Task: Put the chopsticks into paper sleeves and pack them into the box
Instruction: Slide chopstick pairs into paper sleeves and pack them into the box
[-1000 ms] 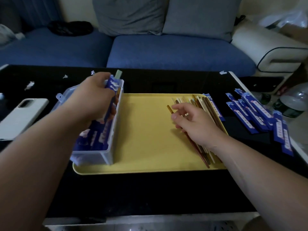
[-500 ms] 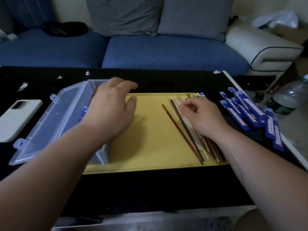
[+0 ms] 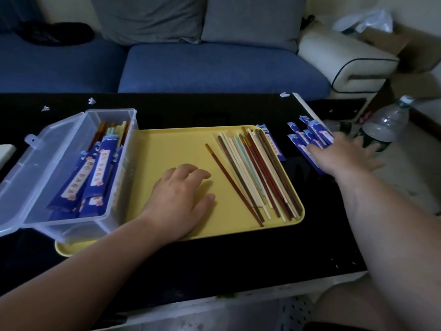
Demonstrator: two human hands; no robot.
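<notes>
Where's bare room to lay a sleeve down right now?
Free: mid tray, between box and loose chopsticks, beyond the left hand; the table strip nearer than the tray. Crowded: the tray's right side, and the sleeves at the right hand.

surface: black table (image 3: 214, 259) | on it: yellow tray (image 3: 171, 149) | loose blue sleeves (image 3: 312, 132) | paper scraps (image 3: 91, 100)

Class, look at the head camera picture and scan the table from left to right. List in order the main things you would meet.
clear plastic box → left hand → loose chopsticks → pile of blue paper sleeves → water bottle. The yellow tray and the right hand are left out because they overlap the others.
</notes>
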